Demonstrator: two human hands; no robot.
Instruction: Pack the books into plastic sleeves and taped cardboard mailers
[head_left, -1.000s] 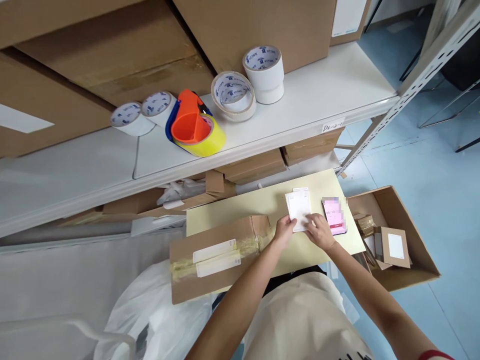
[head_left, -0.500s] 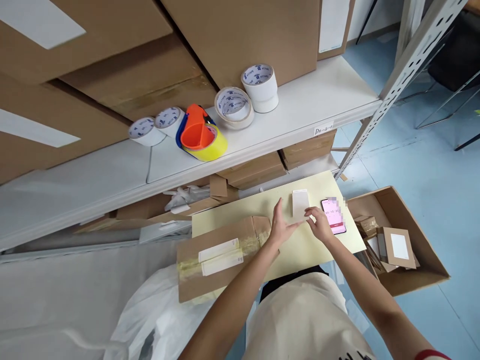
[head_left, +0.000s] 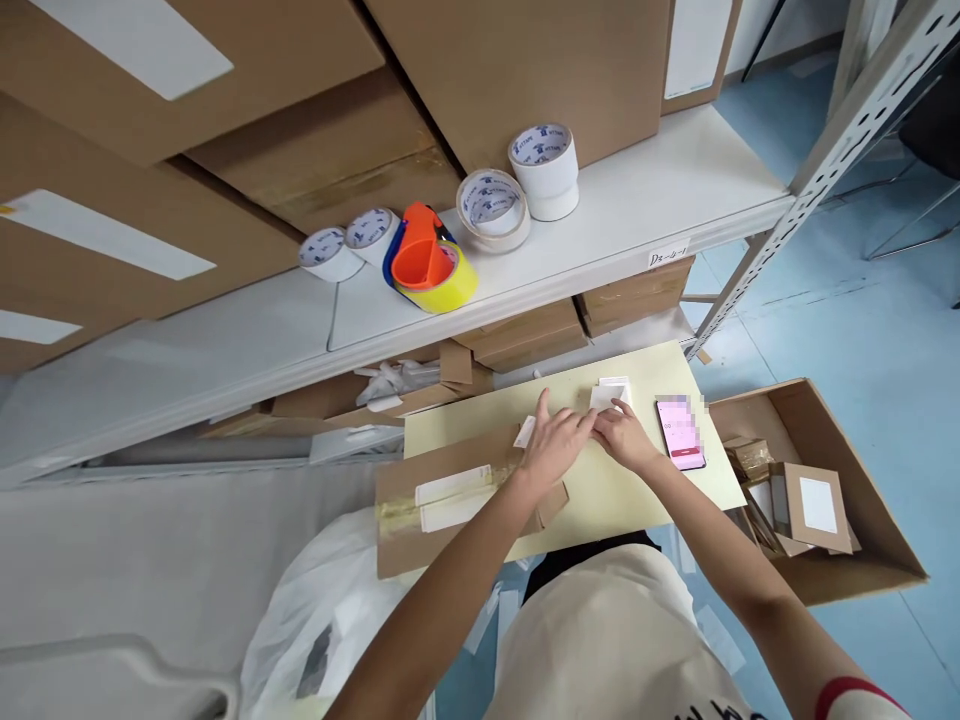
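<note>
A small stack of white paper labels [head_left: 613, 385] lies on the pale yellow tabletop [head_left: 592, 505]. My right hand [head_left: 626, 437] is just below the stack, fingers bent and pinched at a label's near edge. My left hand [head_left: 556, 445] meets it fingertip to fingertip, one finger sticking up and the others closed at the label. A small white piece of paper [head_left: 526, 432] shows beside my left hand, over the end of a taped cardboard box [head_left: 401, 545]. Whether it is held or stuck there I cannot tell. The box carries two white labels.
A phone [head_left: 681, 430] with a pink screen lies right of my hands. An open carton [head_left: 862, 480] with small boxes stands on the floor. Tape rolls [head_left: 491, 205] and an orange tape dispenser [head_left: 424, 255] sit on the shelf [head_left: 645, 195].
My left hand has turned and closed in against my right hand. The white piece of paper has appeared beside the left hand. The view has shifted, moving the scene slightly right.
</note>
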